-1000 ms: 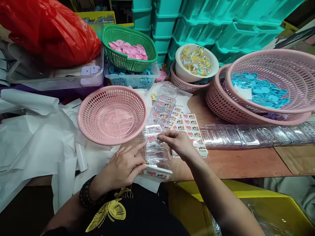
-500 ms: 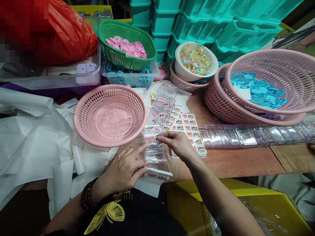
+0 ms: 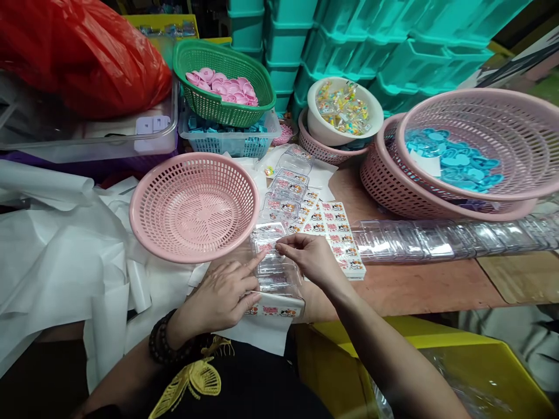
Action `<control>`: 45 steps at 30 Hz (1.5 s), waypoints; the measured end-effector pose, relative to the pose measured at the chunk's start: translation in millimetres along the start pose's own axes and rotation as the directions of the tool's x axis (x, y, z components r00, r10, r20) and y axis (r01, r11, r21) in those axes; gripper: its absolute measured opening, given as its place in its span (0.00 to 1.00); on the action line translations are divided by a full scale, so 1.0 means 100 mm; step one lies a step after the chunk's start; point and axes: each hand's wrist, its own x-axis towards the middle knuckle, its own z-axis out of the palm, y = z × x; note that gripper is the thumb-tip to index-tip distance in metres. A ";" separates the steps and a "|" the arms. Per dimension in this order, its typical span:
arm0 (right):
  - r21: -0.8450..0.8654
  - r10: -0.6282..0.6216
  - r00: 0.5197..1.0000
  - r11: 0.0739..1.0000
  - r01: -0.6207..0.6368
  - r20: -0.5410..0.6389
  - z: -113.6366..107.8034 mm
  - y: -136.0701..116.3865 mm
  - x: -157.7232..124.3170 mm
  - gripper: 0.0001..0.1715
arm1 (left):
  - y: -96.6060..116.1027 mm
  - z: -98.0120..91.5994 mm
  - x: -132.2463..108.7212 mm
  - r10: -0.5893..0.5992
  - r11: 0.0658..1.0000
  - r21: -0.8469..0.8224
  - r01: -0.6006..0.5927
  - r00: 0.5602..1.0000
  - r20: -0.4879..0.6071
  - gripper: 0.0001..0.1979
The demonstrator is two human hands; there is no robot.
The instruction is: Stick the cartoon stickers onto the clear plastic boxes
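Observation:
My left hand (image 3: pixel 220 297) rests near the table's front edge, pinching a small printed card strip (image 3: pixel 275 307) with thumb and lower fingers while its forefinger presses on a clear plastic blister case (image 3: pixel 275 269). My right hand (image 3: pixel 312 256) is closed in a pinch on a small printed sticker (image 3: pixel 267 245) at the top of that case. A sheet of cartoon stickers (image 3: pixel 338 233) lies just right of my right hand. A row of clear cases with printed inserts (image 3: pixel 286 192) runs away from my hands.
An empty pink basket (image 3: pixel 194 206) stands left of the cases. White paper sheets (image 3: pixel 56 256) cover the left. A long stack of clear cases (image 3: pixel 449 240) lies at right, below pink baskets holding blue pieces (image 3: pixel 454 166). A green basket of pink pieces (image 3: pixel 222 87) is behind.
Both hands stay on the clear case; my left forefinger has slid up closer to the sticker held by my right hand. The view has shifted slightly.

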 end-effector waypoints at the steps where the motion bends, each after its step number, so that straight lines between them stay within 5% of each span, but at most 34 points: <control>1: -0.088 -0.044 0.999 0.995 0.042 -0.021 0.02 -0.01 -0.02 0.13 | 0.00 0.00 0.01 -0.006 1.000 0.009 0.006 1.000 0.001 0.13; 6: -0.632 -0.278 0.957 0.757 0.166 -0.082 0.11 -0.01 -0.10 0.14 | -0.01 0.00 0.02 -0.040 0.999 0.033 0.041 0.999 -0.036 0.13; 10: -0.830 -0.347 0.917 0.556 0.032 -0.197 0.02 0.04 -0.20 0.26 | -0.02 -0.02 0.03 -0.021 1.000 0.016 0.022 0.999 -0.033 0.14; 13: -0.782 -0.464 0.851 0.614 0.109 -0.245 -0.06 0.03 -0.38 0.27 | -0.01 -0.05 -0.01 -0.005 1.000 -0.029 0.004 0.999 -0.046 0.13; 17: -0.441 -0.573 0.812 0.704 0.557 0.110 0.00 -0.07 -0.68 0.22 | 0.03 -0.09 -0.11 0.008 0.988 -0.151 -0.040 0.978 -0.209 0.10; 20: -0.271 -0.429 0.880 0.839 0.472 0.203 0.06 -0.13 -0.80 0.06 | 0.04 -0.07 -0.18 -0.154 0.898 -0.439 0.016 0.948 -0.280 0.09; 23: -0.200 -0.257 0.929 0.928 0.314 0.266 0.06 -0.16 -0.83 0.08 | 0.05 -0.02 -0.21 -0.404 0.640 -0.754 0.148 0.899 -0.166 0.19; 26: -0.359 -0.376 0.900 0.827 0.433 0.220 0.05 -0.17 -0.87 0.13 | 0.05 0.05 -0.23 -0.471 0.504 -0.840 0.198 0.879 -0.075 0.16; 29: -0.463 -0.575 0.802 0.674 0.576 0.162 0.09 -0.19 -0.93 0.16 | 0.06 0.13 -0.26 -0.415 0.578 -0.795 0.188 0.906 -0.088 0.14; 32: -0.369 -0.619 0.774 0.695 0.618 0.131 0.16 -0.18 -0.98 0.04 | 0.06 0.19 -0.31 -0.394 0.661 -0.726 0.190 0.911 -0.120 0.18; 34: -0.350 -0.657 0.752 0.694 0.629 0.050 0.20 -0.14 -1.01 0.03 | 0.08 0.22 -0.34 -0.390 0.619 -0.760 0.199 0.918 -0.077 0.19; 36: -0.424 -0.727 0.686 0.629 0.652 -0.023 0.22 -0.07 -1.03 0.04 | 0.10 0.24 -0.35 -0.356 0.509 -0.835 0.212 0.934 0.020 0.22; 38: -0.556 -0.832 0.553 0.480 0.678 -0.043 0.23 0.02 -1.05 0.08 | 0.12 0.26 -0.34 -0.304 0.397 -0.891 0.222 0.947 0.101 0.25; 42: -0.737 -0.988 0.083 -0.044 0.675 0.134 0.20 0.21 -1.06 0.11 | 0.09 0.32 -0.29 -0.213 0.259 -0.934 0.248 0.957 0.195 0.25; 43: -0.744 -0.987 0.004 -0.120 0.657 0.163 0.18 0.26 -1.06 0.11 | 0.08 0.35 -0.28 -0.214 0.255 -0.928 0.272 0.952 0.220 0.25; 45: -0.741 -0.993 -0.026 -0.106 0.663 0.119 0.15 0.33 -1.08 0.12 | 0.05 0.38 -0.26 -0.234 0.280 -0.907 0.316 0.938 0.254 0.24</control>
